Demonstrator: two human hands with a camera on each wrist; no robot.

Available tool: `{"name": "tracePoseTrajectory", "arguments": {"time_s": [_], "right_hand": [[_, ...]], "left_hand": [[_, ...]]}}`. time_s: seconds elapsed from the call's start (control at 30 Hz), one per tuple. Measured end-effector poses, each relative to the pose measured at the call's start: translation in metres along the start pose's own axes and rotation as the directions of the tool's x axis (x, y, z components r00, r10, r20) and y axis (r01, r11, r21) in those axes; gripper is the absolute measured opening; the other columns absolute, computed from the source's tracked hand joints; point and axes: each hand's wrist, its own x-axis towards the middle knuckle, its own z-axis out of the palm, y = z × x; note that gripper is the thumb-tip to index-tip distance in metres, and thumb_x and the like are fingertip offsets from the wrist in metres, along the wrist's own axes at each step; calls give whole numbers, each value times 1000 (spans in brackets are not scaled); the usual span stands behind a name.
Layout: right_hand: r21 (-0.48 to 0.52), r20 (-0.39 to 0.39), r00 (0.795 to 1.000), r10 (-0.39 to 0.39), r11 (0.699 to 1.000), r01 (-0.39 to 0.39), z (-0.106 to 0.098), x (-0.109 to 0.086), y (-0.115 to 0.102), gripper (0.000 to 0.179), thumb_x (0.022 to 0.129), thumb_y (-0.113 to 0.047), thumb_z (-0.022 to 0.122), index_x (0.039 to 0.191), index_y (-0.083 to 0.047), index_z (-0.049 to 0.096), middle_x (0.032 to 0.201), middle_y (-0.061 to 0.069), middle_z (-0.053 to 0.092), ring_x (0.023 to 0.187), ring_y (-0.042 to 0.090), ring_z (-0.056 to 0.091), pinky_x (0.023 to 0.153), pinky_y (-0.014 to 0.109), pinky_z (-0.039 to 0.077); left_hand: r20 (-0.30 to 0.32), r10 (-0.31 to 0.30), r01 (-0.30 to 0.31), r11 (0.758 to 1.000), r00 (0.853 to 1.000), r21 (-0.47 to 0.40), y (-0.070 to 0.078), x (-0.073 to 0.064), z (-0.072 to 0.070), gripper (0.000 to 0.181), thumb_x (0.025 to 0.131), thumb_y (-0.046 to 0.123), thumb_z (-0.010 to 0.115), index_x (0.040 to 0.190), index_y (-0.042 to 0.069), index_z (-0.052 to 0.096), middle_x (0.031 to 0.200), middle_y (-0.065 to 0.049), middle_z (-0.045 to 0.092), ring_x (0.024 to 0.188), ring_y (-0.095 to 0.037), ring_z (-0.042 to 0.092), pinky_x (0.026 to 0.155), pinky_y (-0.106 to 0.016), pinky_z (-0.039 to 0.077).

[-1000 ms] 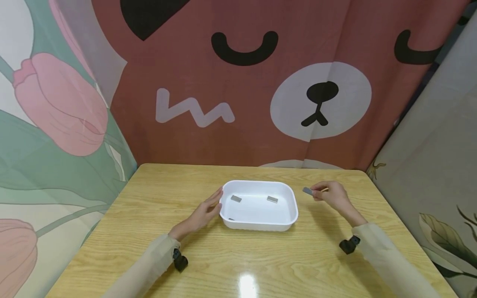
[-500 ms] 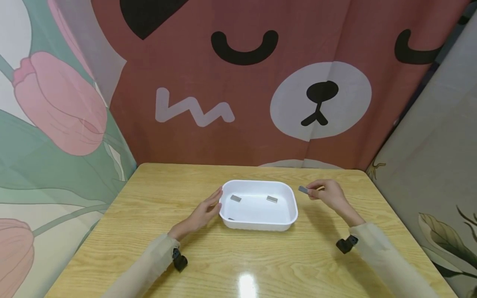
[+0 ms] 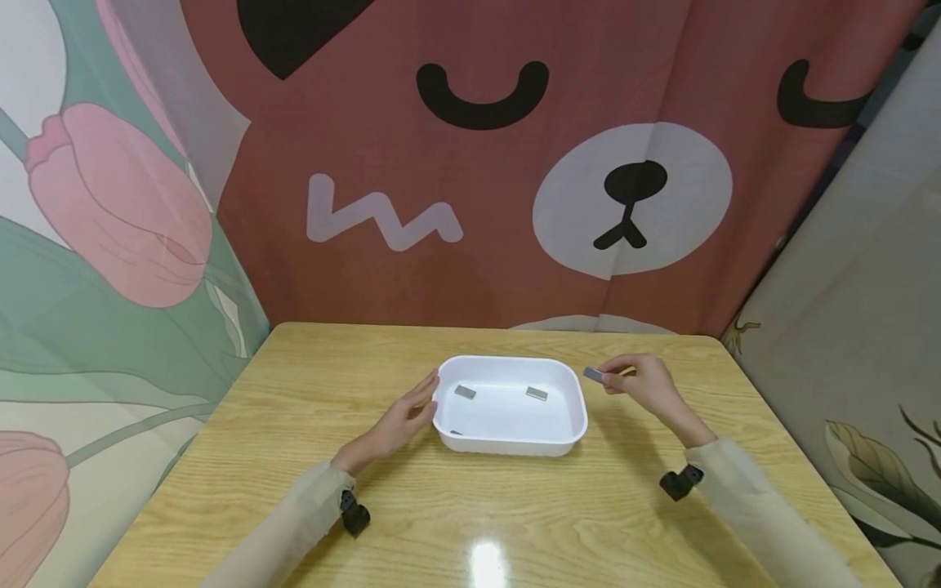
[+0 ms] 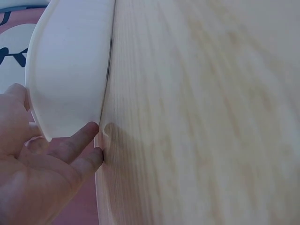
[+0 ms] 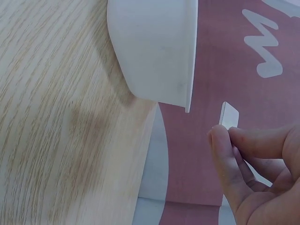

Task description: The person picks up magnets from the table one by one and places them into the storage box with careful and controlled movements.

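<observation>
A white rectangular tray stands on the table, with several small flat grey metallic strips inside, such as one grey strip at the left and another strip at the right. My left hand rests against the tray's left side, its fingers extended; the left wrist view has the hand touching the tray wall. Just off the tray's right back corner, above the table, my right hand pinches a similar grey strip between thumb and fingers. In the right wrist view the strip sticks out past the fingertips.
The wooden table extends around the tray on all sides. Behind it hangs a red curtain with a bear print. Patterned curtains border the left and right sides.
My right hand has moved slightly left with the pinched strip, closer to the tray's right back corner. My left hand and the tray stay in place.
</observation>
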Motion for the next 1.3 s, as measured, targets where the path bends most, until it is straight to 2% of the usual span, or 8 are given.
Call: {"name": "tracePoseTrajectory", "arguments": {"time_s": [0.3,0.57,0.67,0.9,1.17,1.3], "right_hand": [[-8,2,1000,-12,1000,12,2,0,-1,19,94,-4,68,107,8,71,95,19,71,77,27,72,66,28,62],[1,12,1000,-6,1000,6,5,0,-6,18,94,-3,68,107,9,71,97,20,70,79,28,72,67,29,62],[12,12,1000,5,1000,-5,7,1,-8,18,93,-2,68,107,10,70,98,21,70,79,28,72,67,29,62],[16,20,1000,2,1000,-2,14,3,-13,17,93,-2,68,106,9,71,99,21,69,77,26,72,67,29,62],[11,34,999,-20,1000,20,23,6,-16,16,92,0,68,105,8,72,101,21,69,79,33,71,66,29,62],[25,40,999,-28,999,27,26,7,-18,16,92,0,68,105,8,72,102,22,69,80,34,71,65,28,62]], "left_hand": [[-18,70,-70,998,997,4,1,-2,1,52,106,12,48,149,-11,28,161,-18,13,145,-42,16,108,-41,40],[10,1,-1,1000,1000,-24,-1,-1,0,55,106,17,49,151,-5,27,163,-8,11,148,-31,14,110,-37,37],[8,0,0,1000,1000,-15,-1,0,0,54,106,15,49,151,-6,27,163,-10,11,148,-33,15,110,-37,37],[-9,48,-48,999,999,-8,-2,0,2,52,105,8,49,149,-9,28,162,-15,13,146,-39,17,108,-40,39],[3,10,-10,1000,1000,-21,-1,0,0,53,106,11,49,151,-5,28,163,-8,13,148,-31,16,109,-37,38],[-4,31,-31,999,1000,-21,0,0,0,52,105,9,50,150,-7,28,162,-13,14,147,-36,16,109,-38,39]]}}
